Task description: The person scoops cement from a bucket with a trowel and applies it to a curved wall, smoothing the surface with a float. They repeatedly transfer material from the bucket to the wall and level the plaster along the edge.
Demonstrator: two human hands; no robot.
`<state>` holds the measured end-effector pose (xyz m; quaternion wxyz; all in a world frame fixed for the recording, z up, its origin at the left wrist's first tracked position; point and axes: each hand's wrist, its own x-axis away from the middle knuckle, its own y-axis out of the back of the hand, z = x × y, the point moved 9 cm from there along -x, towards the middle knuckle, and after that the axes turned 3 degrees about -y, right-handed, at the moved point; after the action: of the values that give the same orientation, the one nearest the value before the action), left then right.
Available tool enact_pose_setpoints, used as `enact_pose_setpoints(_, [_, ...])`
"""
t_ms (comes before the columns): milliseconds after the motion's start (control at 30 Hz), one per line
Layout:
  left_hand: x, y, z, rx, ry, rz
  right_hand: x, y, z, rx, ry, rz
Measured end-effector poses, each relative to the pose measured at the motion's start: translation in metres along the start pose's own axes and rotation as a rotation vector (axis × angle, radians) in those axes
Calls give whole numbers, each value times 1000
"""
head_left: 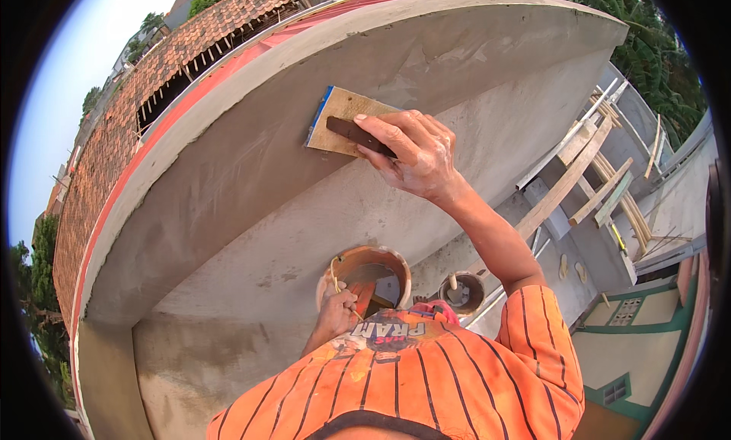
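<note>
My right hand (pixel 415 150) grips the dark brown handle of a plastering float (pixel 343 108), a tan rectangular board with a blue edge. Its board lies against the darker, smooth band of grey plaster (pixel 251 150) on the upper wall. Lower down, close to my body, my left hand (pixel 335 310) is closed around the thin yellowish handle of a bucket (pixel 403 268). Inside this brownish bucket are a reddish-brown flat piece and something grey; my hand and shirt hide part of it.
A smaller bucket (pixel 480 295) with a pale object in it stands below, to the right. Wooden planks (pixel 571 177) and poles lie farther right. Beyond the wall's top edge (pixel 213 97) is a tiled roof (pixel 114 158). Sandals (pixel 581 272) rest on the ground.
</note>
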<state>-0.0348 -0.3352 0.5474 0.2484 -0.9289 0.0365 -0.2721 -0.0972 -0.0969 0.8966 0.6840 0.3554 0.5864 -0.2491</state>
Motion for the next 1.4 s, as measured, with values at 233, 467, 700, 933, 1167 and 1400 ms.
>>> enact_pose_setpoints(233, [14, 24, 7, 7, 8, -39, 65, 6, -23, -470, -625, -70])
enact_pose_setpoints(467, [4, 24, 6, -22, 31, -20, 40, 111, -115, 71, -647, -476])
enact_pose_setpoints(700, [-5, 34, 18, -47, 42, -29, 1, 157, -193, 716, -714, -428])
enact_pose_setpoints(933, [3, 27, 12, -76, 16, -27, -4, 138, -222, 631, -843, -350])
enact_pose_setpoints(1167, [9, 22, 5, -76, -13, -10, -11, 133, -227, 686, -959, -306])
enact_pose_setpoints(1400, [11, 16, 1, -105, 29, -15, -17, 135, -238, 726, -1123, -244])
